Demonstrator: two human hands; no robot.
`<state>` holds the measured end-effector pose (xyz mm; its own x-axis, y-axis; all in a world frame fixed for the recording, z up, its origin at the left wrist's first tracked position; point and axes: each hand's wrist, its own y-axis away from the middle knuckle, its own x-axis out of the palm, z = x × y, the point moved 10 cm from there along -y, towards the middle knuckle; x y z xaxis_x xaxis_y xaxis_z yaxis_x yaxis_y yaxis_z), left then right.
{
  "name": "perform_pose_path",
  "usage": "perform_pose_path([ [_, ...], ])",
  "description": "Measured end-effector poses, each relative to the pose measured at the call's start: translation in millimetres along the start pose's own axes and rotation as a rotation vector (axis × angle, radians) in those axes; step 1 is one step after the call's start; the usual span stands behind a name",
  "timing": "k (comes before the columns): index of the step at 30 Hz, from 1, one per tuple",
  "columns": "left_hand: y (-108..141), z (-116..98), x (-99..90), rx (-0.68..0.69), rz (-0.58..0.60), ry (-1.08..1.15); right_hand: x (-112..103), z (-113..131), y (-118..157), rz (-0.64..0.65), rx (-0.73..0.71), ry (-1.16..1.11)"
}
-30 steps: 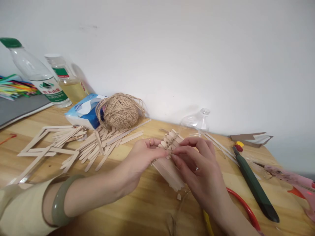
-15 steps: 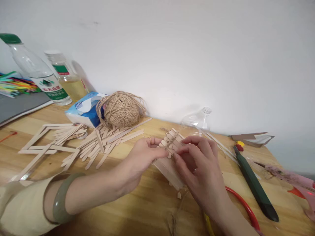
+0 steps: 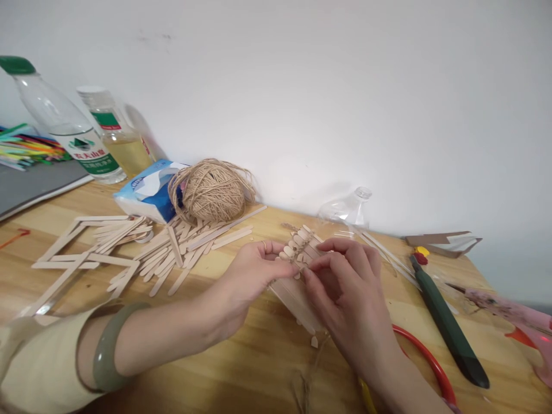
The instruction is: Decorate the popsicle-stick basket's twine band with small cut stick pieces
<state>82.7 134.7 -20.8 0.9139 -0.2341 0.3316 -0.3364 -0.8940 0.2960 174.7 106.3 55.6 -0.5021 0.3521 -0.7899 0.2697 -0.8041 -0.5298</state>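
A panel of popsicle sticks [image 3: 297, 299] set side by side lies between my hands, with twine [image 3: 303, 248] running across the sticks near their rounded ends. My left hand [image 3: 254, 267] grips the panel's left edge, its thumb on top by the twine. On the other side, my right hand [image 3: 349, 282] is closed with thumb and index finger pinched at the twine near the stick ends. Whatever sits between those fingertips is too small to make out; it could be a strand of the twine. The panel's right part is hidden behind my right hand.
Loose popsicle sticks [image 3: 161, 253] are heaped at left, below a twine ball [image 3: 215, 190] and a tissue pack [image 3: 149, 190]. At right lie a green-handled cutter [image 3: 448, 322], a pink glue gun [image 3: 509, 310] and red-handled scissors [image 3: 431, 359]. Bottles [image 3: 86, 144] stand at back left.
My right fingertips have shifted very slightly at the twine. My left hand keeps its hold on the panel, and everything else stays in place.
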Motion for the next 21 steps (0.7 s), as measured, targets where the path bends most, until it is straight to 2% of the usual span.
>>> perform_pose_path([
  [5,-2,0,1.9,0.006,0.017,-0.01,-2,2,0,-0.008,-0.018,0.004],
  [14,-1,-3,-5.7,0.007,-0.055,-0.048,-8,-4,-3,-0.006,0.005,-0.061],
  [18,-1,-4,-9.3,-0.014,-0.093,-0.049,-30,-7,-7,-0.093,0.026,-0.067],
  [21,-5,-11,-17.0,0.022,-0.116,-0.039,-48,-19,-8,-0.128,0.125,-0.089],
])
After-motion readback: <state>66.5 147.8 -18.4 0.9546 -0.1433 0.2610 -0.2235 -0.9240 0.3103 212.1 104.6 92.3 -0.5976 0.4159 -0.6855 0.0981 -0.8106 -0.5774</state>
